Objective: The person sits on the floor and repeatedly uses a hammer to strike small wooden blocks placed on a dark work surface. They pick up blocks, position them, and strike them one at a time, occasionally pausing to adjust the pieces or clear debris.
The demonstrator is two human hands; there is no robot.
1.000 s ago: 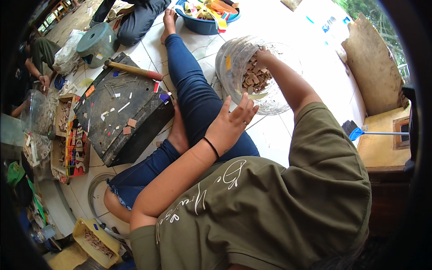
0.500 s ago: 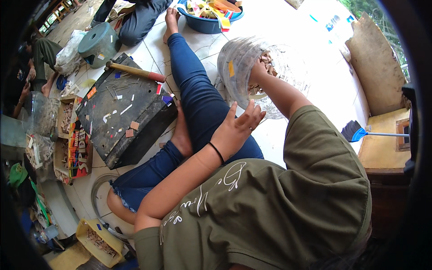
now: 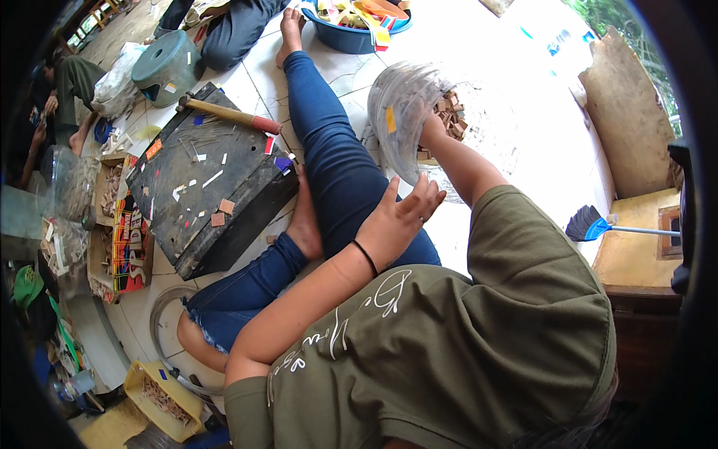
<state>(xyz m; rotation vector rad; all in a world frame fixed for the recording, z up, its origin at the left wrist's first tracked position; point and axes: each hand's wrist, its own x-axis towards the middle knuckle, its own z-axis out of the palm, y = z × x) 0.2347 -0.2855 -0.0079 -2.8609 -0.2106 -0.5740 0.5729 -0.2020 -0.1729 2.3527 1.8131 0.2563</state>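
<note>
A large clear plastic container (image 3: 390,93) with an orange-yellow sticker lies tipped on the tiled floor, right of my outstretched leg. Small brown wooden blocks (image 3: 451,114) show in its mouth. My right hand (image 3: 431,132) reaches inside among these blocks, its fingers hidden. My left hand (image 3: 394,226), with a black band on the wrist and a ring, rests over my thigh. Its fingers are spread, the tips close to the container's near edge; whether they touch it I cannot tell.
On my left stands a black box-like block (image 3: 250,243) bearing a hammer (image 3: 232,116), nails and scraps. Beyond are a blue basin (image 3: 348,39), an upturned stool (image 3: 168,67) and other people. Crates (image 3: 105,258), a yellow bin (image 3: 183,426) and a broom (image 3: 598,227) lie around.
The view has shifted slightly. More wooden blocks show in the container's mouth beside my right hand. My left hand stays spread near the container's edge.
</note>
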